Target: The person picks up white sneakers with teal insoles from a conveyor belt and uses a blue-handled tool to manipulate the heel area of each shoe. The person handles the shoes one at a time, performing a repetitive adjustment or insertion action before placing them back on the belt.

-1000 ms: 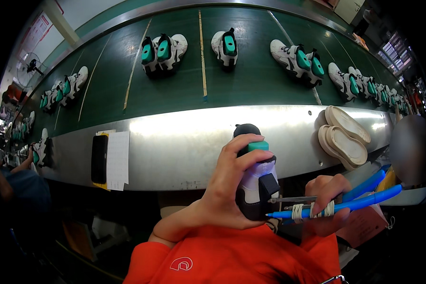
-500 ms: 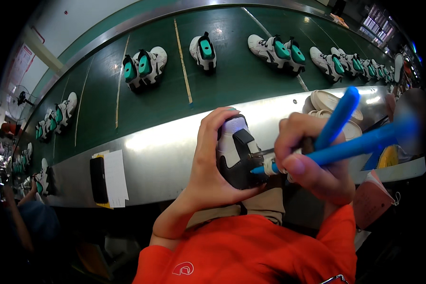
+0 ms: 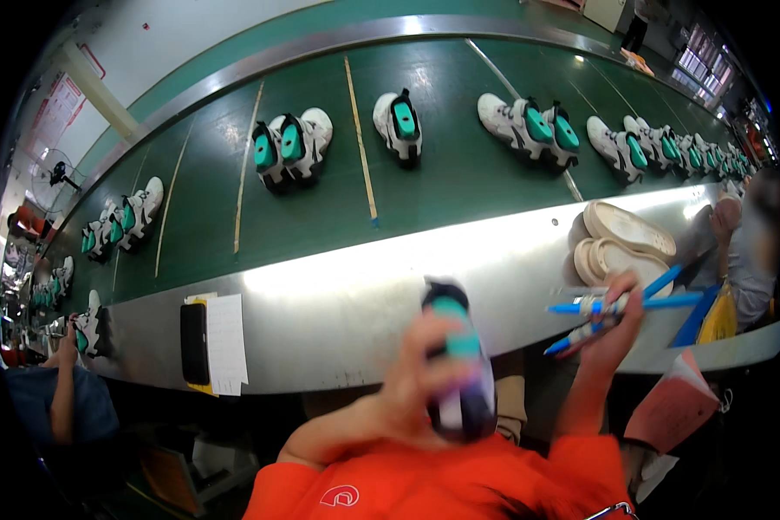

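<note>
My left hand, smeared by motion, is wrapped round a white and black sneaker with a teal piece, held close to my body. The sneaker is blurred too, with its dark collar toward the belt. Out to the right, my right hand is closed round a bunch of blue pens, their middles wrapped in something pale. A thin metallic tip also sticks out of that bunch; its kind I cannot make out. The pens are apart from the sneaker.
Several matching sneakers stand on the green conveyor belt. Along the metal ledge lie a black phone, white paper and cream soles. A pink booklet hangs at right. Other people sit at both sides.
My right hand has drawn the pens away from the sneaker to the right. My left hand has turned the sneaker, bringing its teal part into view, and moved it lower.
</note>
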{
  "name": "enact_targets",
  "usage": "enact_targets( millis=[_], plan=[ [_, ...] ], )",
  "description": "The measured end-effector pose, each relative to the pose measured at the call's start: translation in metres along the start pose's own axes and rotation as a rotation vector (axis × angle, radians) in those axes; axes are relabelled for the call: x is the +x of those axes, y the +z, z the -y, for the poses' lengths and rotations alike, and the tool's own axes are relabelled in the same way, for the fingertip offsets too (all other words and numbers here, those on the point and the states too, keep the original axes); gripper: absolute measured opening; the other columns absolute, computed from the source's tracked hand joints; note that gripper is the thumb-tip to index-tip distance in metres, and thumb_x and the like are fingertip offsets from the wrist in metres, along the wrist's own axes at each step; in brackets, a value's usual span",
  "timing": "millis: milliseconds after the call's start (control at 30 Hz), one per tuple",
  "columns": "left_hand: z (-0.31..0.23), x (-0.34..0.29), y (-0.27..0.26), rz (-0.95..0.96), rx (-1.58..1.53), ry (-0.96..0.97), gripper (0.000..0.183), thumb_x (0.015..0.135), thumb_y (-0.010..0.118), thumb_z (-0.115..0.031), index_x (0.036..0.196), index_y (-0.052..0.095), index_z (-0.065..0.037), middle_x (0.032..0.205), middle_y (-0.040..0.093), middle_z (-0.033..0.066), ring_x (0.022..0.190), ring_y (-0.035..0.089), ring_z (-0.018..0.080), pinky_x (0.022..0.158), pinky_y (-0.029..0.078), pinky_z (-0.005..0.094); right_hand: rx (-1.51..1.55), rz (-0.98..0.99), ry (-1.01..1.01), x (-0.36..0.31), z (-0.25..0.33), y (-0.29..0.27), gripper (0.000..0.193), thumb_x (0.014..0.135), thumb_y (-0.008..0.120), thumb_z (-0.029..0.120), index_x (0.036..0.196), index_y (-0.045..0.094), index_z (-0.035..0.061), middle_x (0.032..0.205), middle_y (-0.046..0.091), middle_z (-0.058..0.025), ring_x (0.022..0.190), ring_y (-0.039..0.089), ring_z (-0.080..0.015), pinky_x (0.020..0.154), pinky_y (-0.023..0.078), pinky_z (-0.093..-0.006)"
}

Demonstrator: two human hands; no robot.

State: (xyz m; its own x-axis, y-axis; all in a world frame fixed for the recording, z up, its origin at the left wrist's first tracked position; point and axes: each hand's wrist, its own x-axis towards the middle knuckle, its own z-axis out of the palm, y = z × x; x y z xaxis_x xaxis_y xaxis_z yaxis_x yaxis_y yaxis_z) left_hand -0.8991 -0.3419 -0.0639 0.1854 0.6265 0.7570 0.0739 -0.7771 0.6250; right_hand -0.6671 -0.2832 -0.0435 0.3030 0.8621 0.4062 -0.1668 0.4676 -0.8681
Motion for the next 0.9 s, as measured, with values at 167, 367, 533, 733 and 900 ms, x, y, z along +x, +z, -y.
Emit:
enact_targets(
  millis=[167,367,533,733,900],
  plan=[
    [0.051,-0.092,0.023,0.347,0.554,0.561,0.055,0.071,0.068,-0.021,0.115,0.041,-0.041,0.119,0.047,-0.0015,0.105,0.047,0.0145,0.106,0.022,0.0431,-0.022,-0.124,0.200,-0.040,-0.062,-0.039,0.030,0.089,0.044,0.030,0.069,0.042,0.0080,0.065,0.039,-0.0020,0.049,0.034,-0.0064,0.044,0.026,-0.0193],
    [0.122,-0.036,0.011,0.616,0.328,0.151,0.046,0.066,0.074,-0.037,0.108,0.056,-0.035,0.129,0.041,0.0065,0.119,0.042,0.0285,0.099,0.029,0.0563,0.086,-0.216,0.214,-0.036,-0.082,-0.038,0.030,0.088,0.045,0.030,0.068,0.042,0.0084,0.065,0.040,-0.0013,0.048,0.033,-0.0060,0.043,0.026,-0.0189],
    [0.202,0.068,-0.002,0.337,0.393,0.061,0.067,0.058,0.078,-0.040,0.114,0.050,-0.018,0.133,0.033,0.0150,0.125,0.029,0.0415,0.101,0.027,0.0510,0.121,-0.164,0.266,-0.033,-0.109,-0.028,0.030,0.090,0.044,0.032,0.069,0.039,0.0109,0.064,0.035,0.0020,0.048,0.033,-0.0045,0.043,0.026,-0.0184],
    [0.262,0.114,0.004,0.241,0.362,-0.048,0.067,0.063,0.077,-0.028,0.119,0.044,-0.012,0.134,0.031,0.0126,0.125,0.028,0.0361,0.103,0.025,0.0417,0.255,-0.258,0.295,-0.036,-0.128,-0.025,0.031,0.090,0.044,0.032,0.068,0.038,0.0112,0.062,0.035,0.0014,0.047,0.034,-0.0046,0.042,0.027,-0.0185],
    [0.296,0.139,0.008,-0.741,0.608,-0.511,0.093,0.054,0.080,-0.012,0.130,0.026,-0.011,0.125,0.030,0.0185,0.119,0.029,0.0359,0.100,0.026,0.0419,0.287,-0.256,0.247,-0.040,-0.135,-0.029,0.032,0.089,0.044,0.034,0.069,0.039,0.0109,0.061,0.036,0.0007,0.046,0.033,-0.0051,0.042,0.027,-0.0185]
  ],
)
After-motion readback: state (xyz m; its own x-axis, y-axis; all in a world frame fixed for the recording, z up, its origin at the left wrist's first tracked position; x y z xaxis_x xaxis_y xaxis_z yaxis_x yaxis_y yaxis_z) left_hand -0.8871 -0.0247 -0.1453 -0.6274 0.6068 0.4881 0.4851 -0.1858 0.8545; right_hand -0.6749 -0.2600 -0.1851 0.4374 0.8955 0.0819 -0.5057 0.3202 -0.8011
